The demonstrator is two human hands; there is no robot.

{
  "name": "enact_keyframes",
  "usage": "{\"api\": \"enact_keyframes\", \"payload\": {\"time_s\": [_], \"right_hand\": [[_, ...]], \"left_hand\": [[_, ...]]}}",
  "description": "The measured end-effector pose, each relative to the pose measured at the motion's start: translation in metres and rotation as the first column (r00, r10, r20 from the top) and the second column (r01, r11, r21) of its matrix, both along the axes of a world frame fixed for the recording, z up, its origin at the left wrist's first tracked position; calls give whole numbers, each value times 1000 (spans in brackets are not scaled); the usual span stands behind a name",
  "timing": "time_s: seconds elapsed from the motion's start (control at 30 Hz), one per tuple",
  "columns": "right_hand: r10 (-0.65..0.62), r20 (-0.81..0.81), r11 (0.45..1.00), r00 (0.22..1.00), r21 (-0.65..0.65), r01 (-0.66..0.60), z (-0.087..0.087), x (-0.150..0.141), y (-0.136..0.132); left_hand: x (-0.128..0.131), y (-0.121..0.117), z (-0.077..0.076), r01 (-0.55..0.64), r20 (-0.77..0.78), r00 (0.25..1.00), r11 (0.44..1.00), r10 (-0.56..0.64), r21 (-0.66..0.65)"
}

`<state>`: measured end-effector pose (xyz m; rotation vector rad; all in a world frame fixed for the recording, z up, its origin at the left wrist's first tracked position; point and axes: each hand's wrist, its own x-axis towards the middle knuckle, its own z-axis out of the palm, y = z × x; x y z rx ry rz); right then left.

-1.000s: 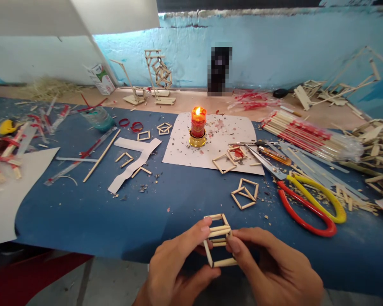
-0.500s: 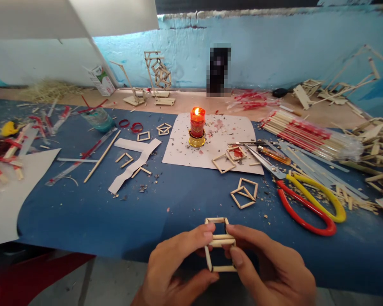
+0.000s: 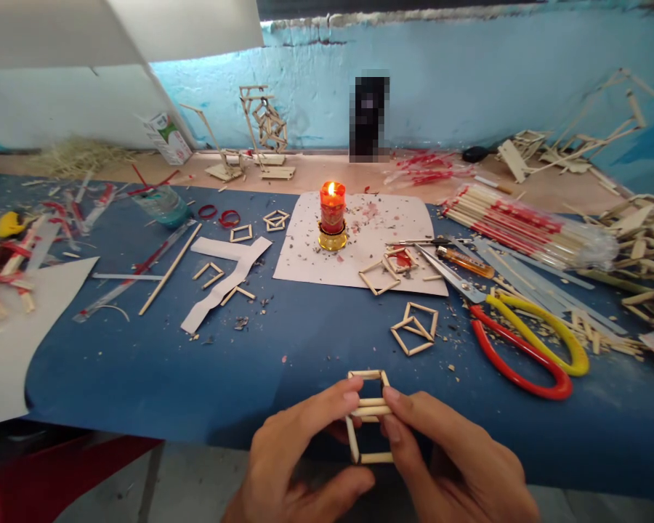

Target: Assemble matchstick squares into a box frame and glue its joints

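Note:
Both hands are on a small frame of short wooden sticks, made of joined box-like outlines, just over the table's near edge. My left hand has its index fingertip on the upper left bar, other fingers partly hidden behind; its thumb is off the lower left corner. With thumb and index finger together, my right hand pinches the frame's right side and covers part of it. Two pentagon stick outlines lie overlapping on the blue table just beyond the hands.
A lit red candle stands on white card. Open scissors with red and yellow handles lie to the right, beside a lighter and bagged sticks. On the left are paper strips and a cup of bluish liquid.
My left thumb has come away from the frame's lower left corner. My right thumb has shifted left and up against its right side. The view has moved slightly.

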<state>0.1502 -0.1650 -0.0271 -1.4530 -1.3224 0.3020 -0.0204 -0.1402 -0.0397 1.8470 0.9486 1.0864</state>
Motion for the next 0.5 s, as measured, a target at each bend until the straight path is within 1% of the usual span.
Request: {"api": "enact_keyframes", "payload": {"time_s": [0.07, 0.13, 0.23, 0.37, 0.43, 0.5], "right_hand": [[-24, 33, 1000, 999, -8, 24, 1, -2, 0], [-36, 59, 999, 998, -11, 37, 2, -4, -1], [-35, 95, 999, 995, -10, 36, -1, -5, -4], [-32, 183, 999, 983, 18, 29, -5, 3, -2], [29, 236, 1000, 971, 2, -31, -4, 12, 5], [133, 243, 990, 961, -69, -119, 0, 20, 14]], "left_hand": [[4, -1, 0, 8, 110, 994, 995, 2, -95], [7, -2, 2, -5, 173, 984, 988, 32, -153], [10, -5, 4, -99, 143, 982, 980, 125, -173], [17, -9, 8, -218, 79, 970, 967, 230, -135], [21, -7, 12, -247, 71, 962, 953, 263, -176], [23, -1, 18, -269, 45, 958, 938, 285, -220]]}}
